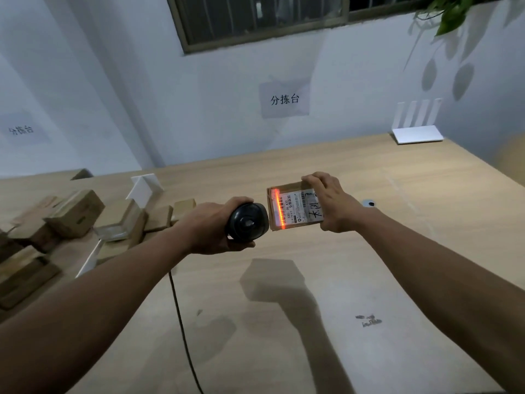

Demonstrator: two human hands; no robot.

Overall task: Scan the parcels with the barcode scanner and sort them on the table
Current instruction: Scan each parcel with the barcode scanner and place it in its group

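My left hand (211, 227) grips a black barcode scanner (247, 221), held above the wooden table (412, 211) and pointed to the right. My right hand (331, 203) holds a small cardboard parcel (289, 207) by its right side, label facing me. A red scan line glows down the barcode at the label's left edge. The scanner's head sits just left of the parcel, nearly touching it. A pile of several brown parcels (74, 213) lies on the table's left side.
The scanner's black cable (181, 328) hangs down across the table front. White dividers (145, 189) stand among the left parcels. A white router (416, 133) sits at the back right by the wall. A small grey object (369, 203) lies behind my right wrist.
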